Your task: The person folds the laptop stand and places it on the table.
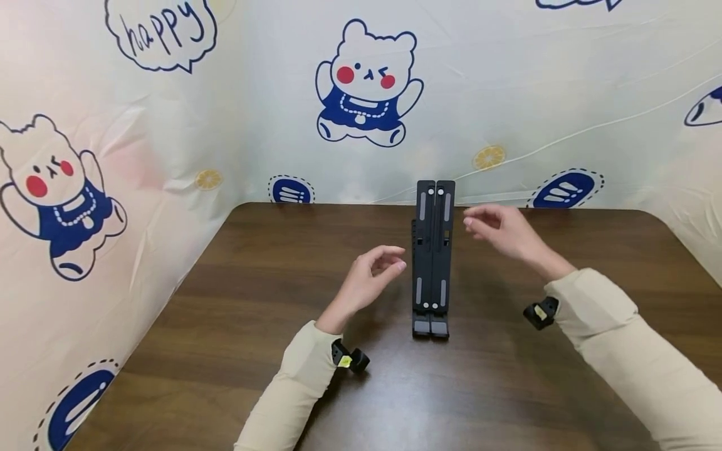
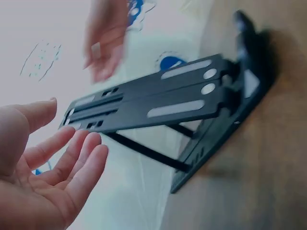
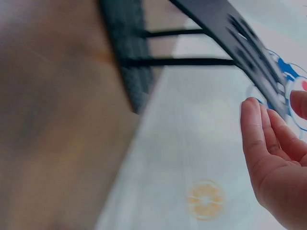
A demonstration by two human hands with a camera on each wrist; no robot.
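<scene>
A black folding laptop stand [image 1: 433, 250] with grey pads rests on the brown table, its two halves side by side and narrow. In the left wrist view its upper plate [image 2: 144, 98] is raised at a slant, with thin struts [image 2: 148, 151] propping it from the base. My left hand [image 1: 369, 279] is just left of the stand, fingers relaxed and holding nothing. On the other side my right hand [image 1: 502, 232] hovers near the upper end, fingers loosely bent and apart from the stand. The right wrist view shows that hand [image 3: 278, 153] with nothing in it.
The wooden table [image 1: 237, 313] reaches back to a pale curtain [image 1: 271, 113] printed with bears and orange slices. The curtain also hangs along the left side. A small black device [image 1: 350, 358] is strapped at the left wrist, another [image 1: 541, 312] at the right.
</scene>
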